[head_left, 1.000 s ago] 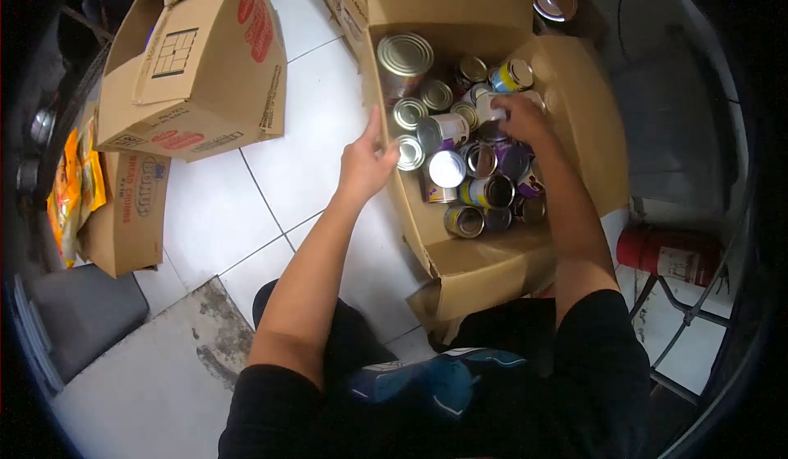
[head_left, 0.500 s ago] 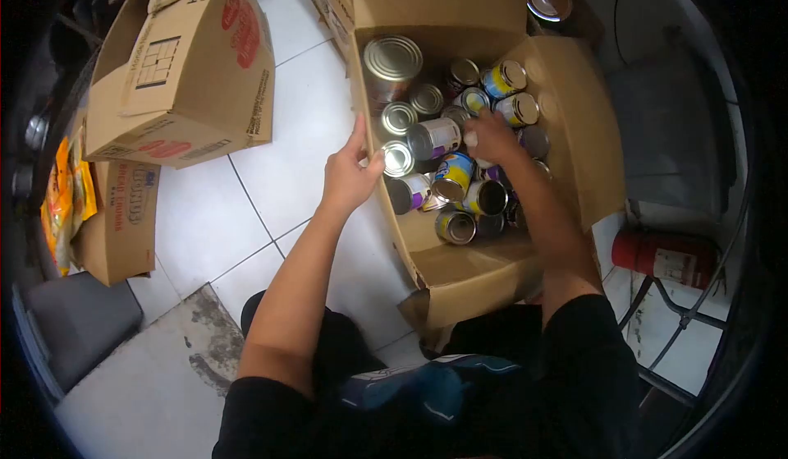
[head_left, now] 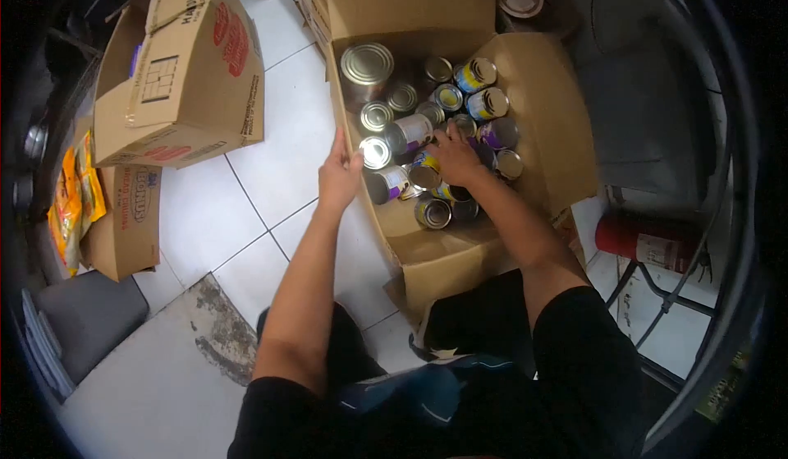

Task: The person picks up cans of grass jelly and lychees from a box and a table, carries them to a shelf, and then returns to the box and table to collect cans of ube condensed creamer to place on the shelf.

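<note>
A cardboard box [head_left: 394, 254] stands open in front of me, holding several metal cans, some upright and some on their sides. My left hand [head_left: 339, 178] grips the box's left wall, thumb at the rim. Among the cans, my right hand [head_left: 456, 157] is closed with fingers bent down onto a can, mostly hidden under it. Beside those fingers lie a purple-and-white can [head_left: 410, 133] and a blue-yellow can [head_left: 424, 178]. A purple can [head_left: 497, 134] is to the right of the hand. One large can [head_left: 367, 65] occupies the far left corner.
Another open carton [head_left: 205, 81] sits at the left above a smaller box [head_left: 135, 221] with yellow packets [head_left: 78, 204] beside it. A red cylinder [head_left: 644, 241] and a black metal frame [head_left: 669, 299] are at the right. White tiles [head_left: 246, 196] cover the floor.
My right hand has shifted left and slightly nearer among the cans, uncovering the purple can on the right. The left hand stays on the box wall. The whole view has shifted slightly.
</note>
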{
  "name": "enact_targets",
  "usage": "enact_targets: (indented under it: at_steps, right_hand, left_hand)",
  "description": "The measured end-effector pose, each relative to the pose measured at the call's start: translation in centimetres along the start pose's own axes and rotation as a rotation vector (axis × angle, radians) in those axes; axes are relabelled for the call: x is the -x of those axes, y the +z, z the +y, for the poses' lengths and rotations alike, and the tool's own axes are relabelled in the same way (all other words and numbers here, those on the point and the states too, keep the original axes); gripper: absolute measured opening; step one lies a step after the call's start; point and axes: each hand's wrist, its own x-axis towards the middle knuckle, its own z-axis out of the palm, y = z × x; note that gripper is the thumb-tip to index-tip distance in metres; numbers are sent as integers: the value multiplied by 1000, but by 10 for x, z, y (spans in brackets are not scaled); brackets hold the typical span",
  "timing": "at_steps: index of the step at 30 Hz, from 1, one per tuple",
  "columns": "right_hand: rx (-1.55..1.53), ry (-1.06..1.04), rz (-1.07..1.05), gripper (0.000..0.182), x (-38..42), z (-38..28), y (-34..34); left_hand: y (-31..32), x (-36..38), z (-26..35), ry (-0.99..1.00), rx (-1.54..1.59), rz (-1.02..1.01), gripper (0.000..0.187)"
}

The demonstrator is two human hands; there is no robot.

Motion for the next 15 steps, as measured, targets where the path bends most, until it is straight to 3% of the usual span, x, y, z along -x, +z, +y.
enact_targets:
  at_steps: [4,5,9,11,12,13,14,15]
  right_hand:
    - [-246,83,112,43,17,-9,-24]
    - [-290,50,297,36,22,-12,-19]
    - [-530,306,420,33,73,-53,-34]
    - [-761,408,396,30,116,-88,-51]
    - [-654,411,390,28,139,-107,-52]
    - [-761,464,194,26,168,-129,-85]
    - [-698,332,275,26,192,-145,-76]
    - [-666,267,161,29,218,-161,-79]
  left_hand:
    - [5,52,40,-228,-311,-147,68]
    - [2,67,48,-223,-292,-171,66]
    - [-11,128,50,-184,-331,-232,60]
    - [-11,170,41,-232,-330,-239,55]
    - [-13,196,40,-290,-302,-246,51]
    - [-15,223,37,-265,-307,-248,49]
    - [-18,249,44,-229,-308,-258,47]
    - [-27,275,65,-235,-271,-290,47]
